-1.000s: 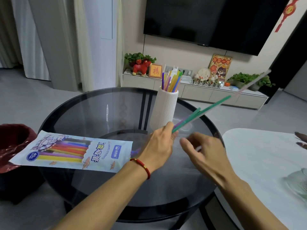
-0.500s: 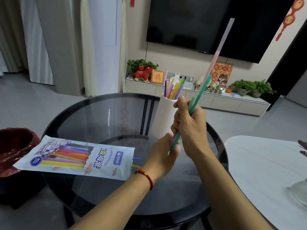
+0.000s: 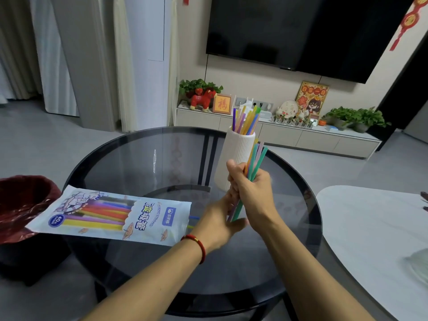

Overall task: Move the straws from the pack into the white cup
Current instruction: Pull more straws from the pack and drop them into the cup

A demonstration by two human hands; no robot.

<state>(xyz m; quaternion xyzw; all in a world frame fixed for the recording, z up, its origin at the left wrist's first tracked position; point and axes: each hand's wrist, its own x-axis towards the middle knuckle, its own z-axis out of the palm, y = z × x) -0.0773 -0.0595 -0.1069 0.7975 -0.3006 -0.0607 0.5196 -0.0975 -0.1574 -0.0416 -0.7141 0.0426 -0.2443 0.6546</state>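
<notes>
A ribbed white cup (image 3: 235, 154) stands on the round glass table (image 3: 139, 163) and holds several coloured straws (image 3: 246, 121). Just in front of the cup, my right hand (image 3: 253, 193) grips a small bundle of green, pink and yellow straws (image 3: 256, 158), held nearly upright with their tops level with the cup's wall. My left hand (image 3: 220, 220) sits under the bundle and touches its lower ends; its fingers are partly hidden behind my right hand. The straw pack (image 3: 111, 215) lies flat on the table's left side, with a few straw tips (image 3: 194, 218) poking out of its open end.
A bin with a dark red liner (image 3: 22, 202) stands at the left, under the pack's far end. A white marble table (image 3: 375, 230) adjoins the glass table on the right. A TV cabinet with plants and ornaments (image 3: 278, 133) runs along the back wall.
My right hand took the bundle from my left hand and swung it from slanting right to nearly upright. The straws then slid down in its grip onto my left hand.
</notes>
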